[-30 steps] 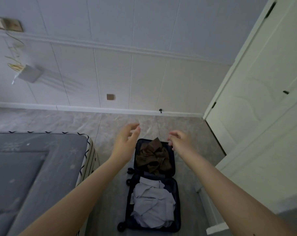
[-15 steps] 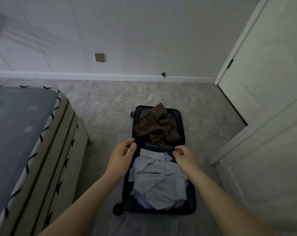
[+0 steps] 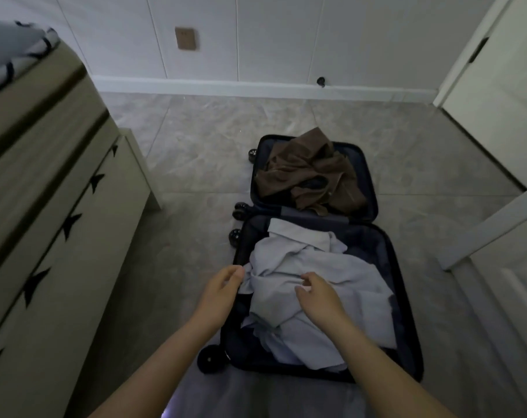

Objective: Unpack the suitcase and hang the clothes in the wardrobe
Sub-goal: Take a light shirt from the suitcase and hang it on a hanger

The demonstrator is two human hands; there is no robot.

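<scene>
A dark blue suitcase [image 3: 407, 312] lies open flat on the floor. Its far half holds a crumpled brown garment [image 3: 310, 173]. Its near half holds a crumpled pale blue shirt [image 3: 340, 276]. My left hand [image 3: 223, 291] hovers at the shirt's left edge, by the suitcase's left rim, its fingers curled and touching the cloth. My right hand [image 3: 316, 297] is over the middle of the shirt with its fingers apart. Neither hand has closed on the fabric.
A bed [image 3: 45, 206] with a beige, black-patterned cover fills the left side. White wardrobe doors [image 3: 503, 146] stand at the right, one swung open. A tiled floor [image 3: 196, 164] runs to the white panelled wall [image 3: 256, 34].
My view has tilted down and come closer to the suitcase. Both hands have dropped from above the suitcase's far half to the pale blue shirt in the near half.
</scene>
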